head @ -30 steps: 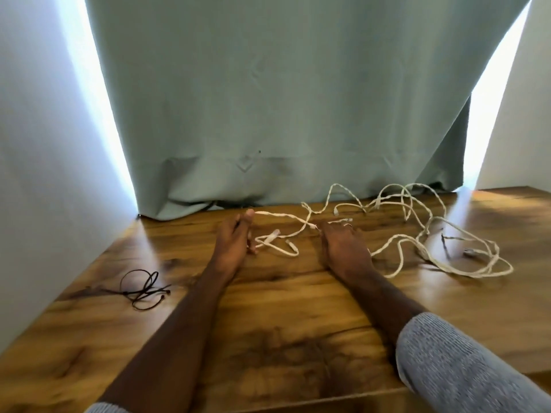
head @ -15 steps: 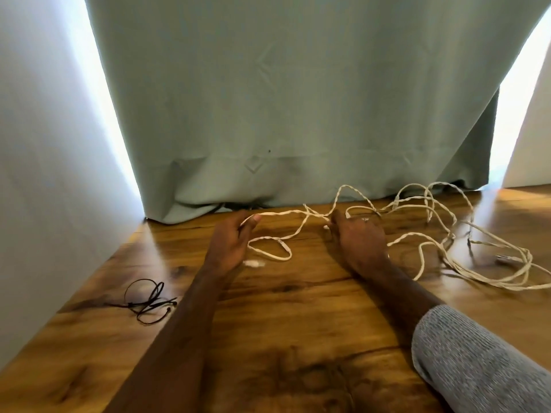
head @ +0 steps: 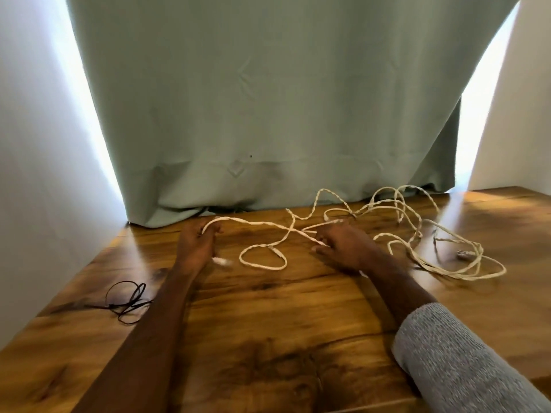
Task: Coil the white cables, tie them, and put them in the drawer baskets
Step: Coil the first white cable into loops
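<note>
Wooden table under tangled white cables, black cord.

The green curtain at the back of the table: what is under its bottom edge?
Under the hem of the curtain a dark gap shows, with something dark like a cord in it. The wooden table runs beneath. Everything further behind is covered.

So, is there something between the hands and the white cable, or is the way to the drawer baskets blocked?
Nothing stands between them: the left hand and the right hand each already hold the white cable on the wooden table. No drawer baskets show in this view, so that path cannot be judged.
</note>
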